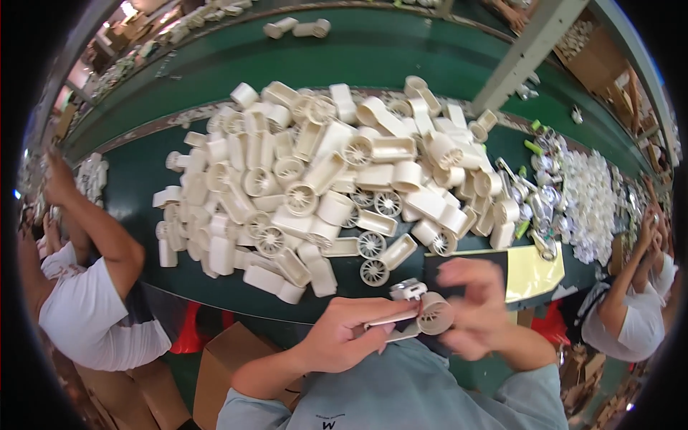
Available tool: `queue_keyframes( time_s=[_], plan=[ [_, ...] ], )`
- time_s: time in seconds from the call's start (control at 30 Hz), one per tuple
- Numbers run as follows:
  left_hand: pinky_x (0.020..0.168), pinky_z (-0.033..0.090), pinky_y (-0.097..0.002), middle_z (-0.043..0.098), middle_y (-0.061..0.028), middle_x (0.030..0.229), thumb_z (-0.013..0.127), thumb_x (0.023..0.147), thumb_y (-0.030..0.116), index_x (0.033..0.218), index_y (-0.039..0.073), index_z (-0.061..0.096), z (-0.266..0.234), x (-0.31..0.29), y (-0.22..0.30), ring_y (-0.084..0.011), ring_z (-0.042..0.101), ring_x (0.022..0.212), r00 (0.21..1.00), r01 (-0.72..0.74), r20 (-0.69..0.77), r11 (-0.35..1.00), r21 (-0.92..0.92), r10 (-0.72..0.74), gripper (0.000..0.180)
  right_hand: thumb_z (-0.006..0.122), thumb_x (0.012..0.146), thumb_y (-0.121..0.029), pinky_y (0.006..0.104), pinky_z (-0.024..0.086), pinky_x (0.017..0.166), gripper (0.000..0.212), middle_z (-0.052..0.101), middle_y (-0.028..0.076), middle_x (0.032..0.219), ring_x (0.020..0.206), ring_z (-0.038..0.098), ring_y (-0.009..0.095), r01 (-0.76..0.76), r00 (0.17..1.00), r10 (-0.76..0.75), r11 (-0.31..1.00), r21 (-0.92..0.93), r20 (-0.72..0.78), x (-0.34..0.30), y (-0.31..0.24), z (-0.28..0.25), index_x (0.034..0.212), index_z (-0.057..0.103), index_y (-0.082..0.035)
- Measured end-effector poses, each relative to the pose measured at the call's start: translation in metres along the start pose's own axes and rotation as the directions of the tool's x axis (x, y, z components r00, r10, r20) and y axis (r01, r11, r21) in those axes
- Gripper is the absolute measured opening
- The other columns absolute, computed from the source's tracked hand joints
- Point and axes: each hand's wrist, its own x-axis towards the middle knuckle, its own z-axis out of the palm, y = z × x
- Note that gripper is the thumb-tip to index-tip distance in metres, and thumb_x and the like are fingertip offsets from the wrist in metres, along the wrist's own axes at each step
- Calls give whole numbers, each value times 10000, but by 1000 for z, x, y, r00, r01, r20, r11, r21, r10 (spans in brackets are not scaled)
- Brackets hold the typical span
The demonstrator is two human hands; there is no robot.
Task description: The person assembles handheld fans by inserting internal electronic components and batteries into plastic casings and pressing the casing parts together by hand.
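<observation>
My left hand (344, 333) grips a cream plastic housing (434, 315) with a round slotted end, held just off the table's near edge. Beside that round end, a small silver-and-white part (409, 289) sticks up; a reddish wire seems to run between them. My right hand (476, 308) is just right of the housing, smeared by motion, its fingers apart. Nothing shows in it, and I cannot tell whether a fingertip touches the housing. A large heap of similar cream housings (315, 179) covers the table beyond my hands.
On the right lie silver parts with green pieces (546, 172) and a pile of clear plastic pieces (589, 197). A yellow sheet (534, 272) lies near my right hand. A metal post (527, 57) rises behind the heap. Co-workers sit at left (93, 301) and right (634, 308).
</observation>
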Motion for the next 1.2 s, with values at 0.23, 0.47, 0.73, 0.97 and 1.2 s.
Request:
queue_keyframes(
  time_s=[0.23, 0.47, 0.73, 0.97, 1.2],
  plan=[
    [618, 506, -228, 656, -94, 1222, 557, 1016, 90, 1436, 21, 588, -12, -7, 11, -115, 651, 812, 948, 118, 317, 908, -402, 17, 427, 487, 1060, -486, 409, 374, 1147, 720, 522, 177, 1455, 1365, 498, 265, -708, 648, 587, 228, 668, 486, -25, -14, 19, 1553, 346, 20],
    [819, 503, -292, 578, -79, 1101, 804, 899, 177, 1289, 30, 660, -5, -7, 21, -162, 603, 968, 995, -69, 80, 986, 152, 57, 440, 679, 981, -331, 434, 497, 1031, 426, 607, 243, 1287, 1213, 614, 304, -573, 693, 667, 281, 770, 273, -22, -1, 10, 1257, 554, -32],
    [593, 470, -215, 665, 8, 833, 825, 892, 139, 1114, -2, 671, 4, 2, -10, -30, 586, 703, 926, 278, -199, 937, -211, -319, 304, 731, 877, -22, 387, 537, 960, 282, 694, 193, 1216, 1099, 692, 296, -373, 928, 359, 888, 267, 102, 21, 7, 2, 1153, 678, -7],
    [608, 503, -221, 698, -27, 911, 829, 875, 74, 1145, -7, 670, 11, 5, -20, -40, 623, 734, 928, 164, -295, 961, -224, -227, 324, 768, 867, -52, 384, 545, 954, 288, 692, 211, 1235, 1092, 701, 286, -414, 910, 402, 892, 181, 103, 10, 6, -2, 1133, 667, -12],
    [757, 550, -242, 723, -43, 996, 841, 861, 66, 1166, 4, 680, 7, 3, -31, -59, 662, 894, 948, 190, -230, 970, -149, -221, 350, 844, 802, -49, 366, 584, 889, 289, 717, 195, 1180, 1027, 734, 301, -362, 927, 343, 924, 121, 152, 12, 1, -11, 1046, 692, -29]
  ],
)
